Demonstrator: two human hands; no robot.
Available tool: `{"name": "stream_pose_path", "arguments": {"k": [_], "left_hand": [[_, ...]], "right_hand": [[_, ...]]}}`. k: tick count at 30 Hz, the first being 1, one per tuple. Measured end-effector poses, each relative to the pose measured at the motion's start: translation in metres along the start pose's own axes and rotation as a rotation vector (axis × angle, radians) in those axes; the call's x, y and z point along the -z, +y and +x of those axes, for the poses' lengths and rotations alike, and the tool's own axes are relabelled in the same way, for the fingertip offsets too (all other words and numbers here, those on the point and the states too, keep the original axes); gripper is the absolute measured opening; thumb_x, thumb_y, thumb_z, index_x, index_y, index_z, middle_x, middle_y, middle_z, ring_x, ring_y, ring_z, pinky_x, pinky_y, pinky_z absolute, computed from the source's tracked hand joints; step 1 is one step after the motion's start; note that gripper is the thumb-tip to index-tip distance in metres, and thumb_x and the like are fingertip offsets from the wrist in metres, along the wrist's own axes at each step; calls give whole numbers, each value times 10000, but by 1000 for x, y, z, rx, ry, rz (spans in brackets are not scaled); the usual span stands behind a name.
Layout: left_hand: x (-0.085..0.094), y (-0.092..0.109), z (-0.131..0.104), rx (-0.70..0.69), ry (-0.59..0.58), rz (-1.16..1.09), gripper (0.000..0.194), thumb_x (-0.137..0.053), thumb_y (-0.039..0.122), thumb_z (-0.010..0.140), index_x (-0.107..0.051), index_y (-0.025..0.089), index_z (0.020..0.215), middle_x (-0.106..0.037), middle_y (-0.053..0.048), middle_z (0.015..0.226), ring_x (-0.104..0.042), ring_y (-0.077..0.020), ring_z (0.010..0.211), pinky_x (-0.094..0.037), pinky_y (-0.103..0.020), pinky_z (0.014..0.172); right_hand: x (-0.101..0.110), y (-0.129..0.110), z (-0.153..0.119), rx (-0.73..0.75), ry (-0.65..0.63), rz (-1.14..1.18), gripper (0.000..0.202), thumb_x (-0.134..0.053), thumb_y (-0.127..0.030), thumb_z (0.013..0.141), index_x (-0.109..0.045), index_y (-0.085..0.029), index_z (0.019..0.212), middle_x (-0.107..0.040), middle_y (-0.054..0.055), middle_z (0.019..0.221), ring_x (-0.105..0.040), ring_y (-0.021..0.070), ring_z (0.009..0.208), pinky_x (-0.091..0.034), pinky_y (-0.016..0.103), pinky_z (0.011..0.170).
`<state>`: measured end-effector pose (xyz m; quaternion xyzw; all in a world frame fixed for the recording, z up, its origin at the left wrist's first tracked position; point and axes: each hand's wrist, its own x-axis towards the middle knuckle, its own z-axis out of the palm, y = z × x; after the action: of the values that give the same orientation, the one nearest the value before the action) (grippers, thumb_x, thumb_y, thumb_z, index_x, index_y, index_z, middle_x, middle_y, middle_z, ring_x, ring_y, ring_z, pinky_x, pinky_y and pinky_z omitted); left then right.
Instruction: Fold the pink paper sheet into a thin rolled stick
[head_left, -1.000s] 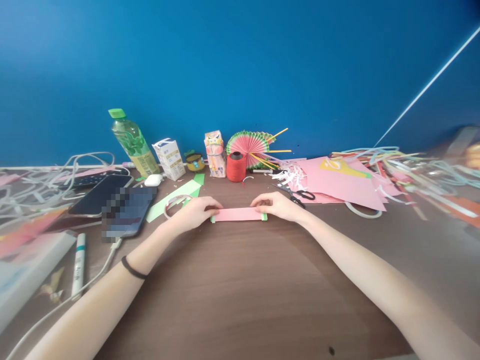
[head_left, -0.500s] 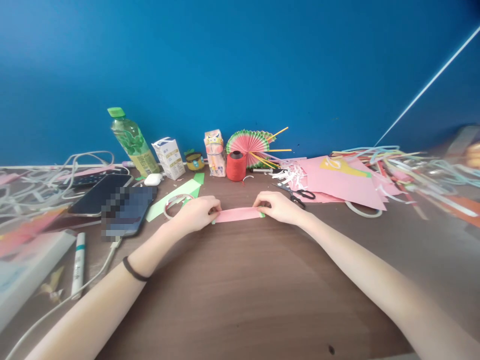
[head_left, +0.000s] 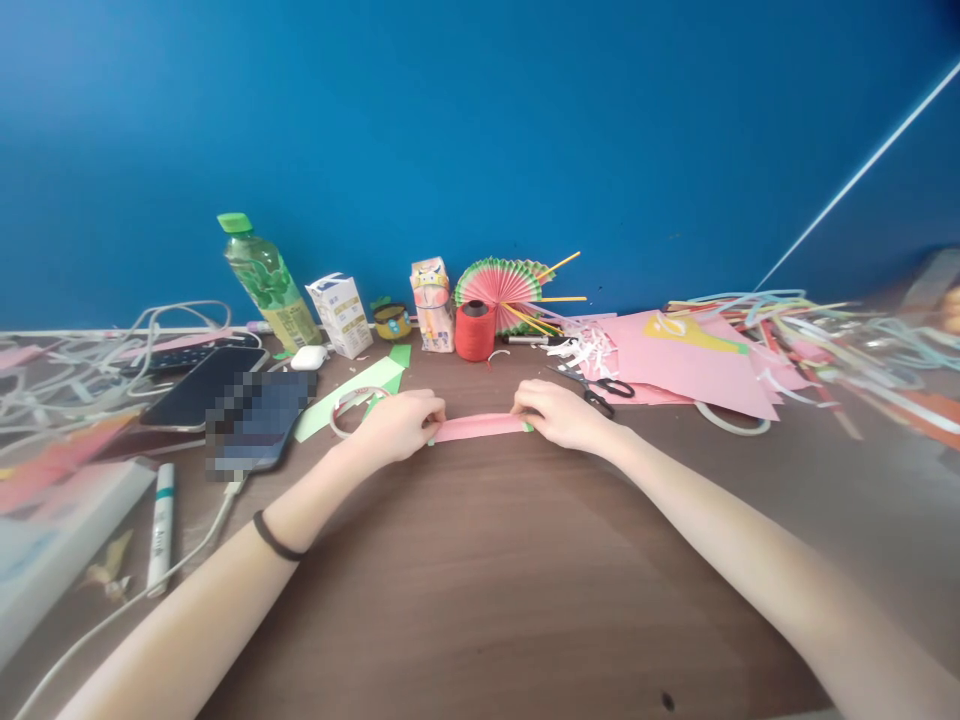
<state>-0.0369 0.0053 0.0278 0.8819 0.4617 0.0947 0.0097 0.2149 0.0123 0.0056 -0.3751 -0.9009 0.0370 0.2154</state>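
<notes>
Head view: I hold a folded pink paper strip [head_left: 480,427] flat on the brown table [head_left: 480,600], my left hand [head_left: 397,425] pinching one green-edged end, my right hand [head_left: 559,412] pinching the other. Light, thin and easily creased, it looks best gripped at the ends, fingertips pressing the fold. A tape roll [head_left: 352,408] lies just beside my left hand; scissors [head_left: 596,388] sit near my right.
</notes>
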Motion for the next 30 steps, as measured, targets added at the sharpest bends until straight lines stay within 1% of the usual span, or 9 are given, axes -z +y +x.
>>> {"name": "stream_pose_path", "arguments": {"k": [5,9,12,17,23,30], "left_hand": [[4,3,-1,-4,-17,46,168,-405,175,738,-561,181,675,-551,-4,784,-517,-131,729,-360,-230,626],[10,6,-4,-29,-78,73,202,-393,160,755,-592,192,765,-570,-6,829,-526,-131,738,-368,-238,656],[10,6,-5,-42,-93,97,211,-387,151,761,-588,184,816,-570,-18,856,-532,-138,756,-377,-243,667],[3,3,-4,-73,-55,138,182,-371,136,757,-541,176,808,-551,-29,851,-527,-149,763,-375,-247,634],[-4,2,-5,-130,4,212,153,-358,113,751,-492,174,793,-523,-31,814,-510,-155,757,-374,-259,641],[-7,10,-6,-223,55,438,148,-395,73,733,-501,162,785,-514,-58,799,-496,-179,752,-363,-289,635]], "right_hand": [[1,-1,0,13,-23,-40,140,-481,-13,755,-516,-147,734,-525,20,794,-478,143,778,-339,238,697],[0,-1,-1,20,-46,-111,171,-462,8,739,-515,-152,770,-531,23,799,-479,151,792,-332,236,677],[-1,-4,-2,19,-55,-180,190,-447,17,731,-512,-154,785,-531,27,800,-476,158,796,-328,237,658],[-4,-8,-3,20,-60,-275,213,-433,30,728,-512,-144,824,-519,41,814,-465,165,805,-335,245,657],[-4,-12,-3,26,-79,-344,190,-420,6,768,-532,-131,838,-500,59,834,-446,170,809,-345,254,670],[-5,-15,-3,68,-66,-444,171,-430,7,766,-520,-138,785,-502,50,794,-418,165,738,-311,258,620]]}}
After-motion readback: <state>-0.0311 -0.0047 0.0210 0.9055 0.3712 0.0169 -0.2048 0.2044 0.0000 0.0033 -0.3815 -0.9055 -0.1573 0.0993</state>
